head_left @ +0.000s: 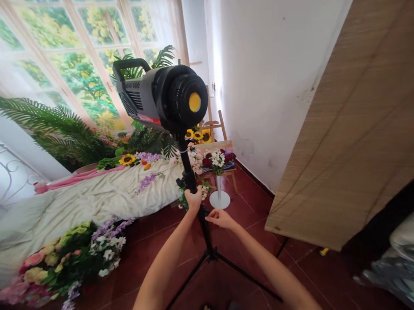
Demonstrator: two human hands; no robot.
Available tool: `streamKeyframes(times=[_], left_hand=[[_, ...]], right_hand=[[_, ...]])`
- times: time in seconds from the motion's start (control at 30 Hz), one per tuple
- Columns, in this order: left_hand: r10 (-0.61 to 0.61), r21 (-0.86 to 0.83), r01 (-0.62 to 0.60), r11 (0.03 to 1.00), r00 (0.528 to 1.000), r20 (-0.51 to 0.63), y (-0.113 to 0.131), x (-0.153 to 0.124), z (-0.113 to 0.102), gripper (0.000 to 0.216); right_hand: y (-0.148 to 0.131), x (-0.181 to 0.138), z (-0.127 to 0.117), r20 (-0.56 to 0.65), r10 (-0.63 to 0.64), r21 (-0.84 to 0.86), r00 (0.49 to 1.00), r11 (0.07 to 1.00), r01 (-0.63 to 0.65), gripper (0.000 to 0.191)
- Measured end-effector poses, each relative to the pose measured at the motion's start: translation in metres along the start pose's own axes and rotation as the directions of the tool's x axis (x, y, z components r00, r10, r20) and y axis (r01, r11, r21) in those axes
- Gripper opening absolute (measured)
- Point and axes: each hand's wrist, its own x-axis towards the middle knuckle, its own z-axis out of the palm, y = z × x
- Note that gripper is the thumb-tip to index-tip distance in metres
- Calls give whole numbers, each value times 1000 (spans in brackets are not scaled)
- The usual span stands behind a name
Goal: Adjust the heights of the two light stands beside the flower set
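Observation:
A black studio light [164,98] with a top handle and a round yellow lamp face sits on a black light stand [186,164] in front of me. My left hand [194,199] is wrapped around the stand's pole, just below a dark clamp [184,181]. Slightly lower and to the right, the fingers of my right hand [220,218] pinch at the pole's side, where a small dark knob [206,214] is mostly covered by the fingertips. The stand's tripod legs [250,281] are spread on the floor.
A bed [90,204] with cream bedding and flowers lies left. Behind the stand are a wooden easel [222,126] and a flower arrangement on a white round-based stand [219,200]. A large woven panel [337,126] leans on the right. Red tiles [157,249] cover the floor.

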Motion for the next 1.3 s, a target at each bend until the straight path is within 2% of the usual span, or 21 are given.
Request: streamKeyframes(times=[0.07, 0.1, 0.13, 0.2, 0.33, 0.5, 0.67, 0.77, 0.93, 1.1, 1.3], left_hand=[[3, -17, -2, 1000, 1000, 17, 0, -1, -1, 21], [0, -28, 1, 1000, 1000, 29, 1, -1, -1, 21], [-5, -38, 7, 999, 999, 42, 2, -2, -2, 21], [-20, -52, 24, 998, 997, 68, 6, -1, -3, 22], [-20, -74, 27, 997, 995, 95, 22, 6, -2, 20], [-29, -77, 39, 996, 991, 130, 29, 13, -2, 18], [-48, -72, 60, 996, 986, 158, -4, 1, -6, 17], [-75, 25, 71, 997, 980, 186, -29, -4, -10, 22], [-27, 130, 0, 991, 978, 205, -57, -4, -16, 25], [16, 62, -32, 998, 967, 254, -67, -7, -17, 32], [-73, 6, 75, 997, 944, 320, -60, -9, -17, 37]], right_hand=[[0, 0, 9, 170, 107, 237, 980, 960, -146, 37], [0, 1, 14, 218, 130, 342, 967, 918, -200, 41], [-1, 2, 18, 232, 137, 423, 963, 877, -227, 43], [-2, 6, 24, 175, 137, 497, 975, 843, -207, 41], [1, 16, 29, 19, 91, 415, 996, 905, -91, 35], [5, 19, 30, -4, 77, 383, 997, 921, -70, 35], [7, 19, 30, -19, 65, 359, 998, 932, -54, 39], [6, 19, 30, -22, 59, 359, 998, 932, -47, 42], [2, 19, 30, -37, 57, 378, 998, 925, -39, 42], [4, 21, 30, -45, 61, 368, 997, 929, -41, 40], [7, 22, 29, -48, 55, 374, 997, 927, -33, 38]])
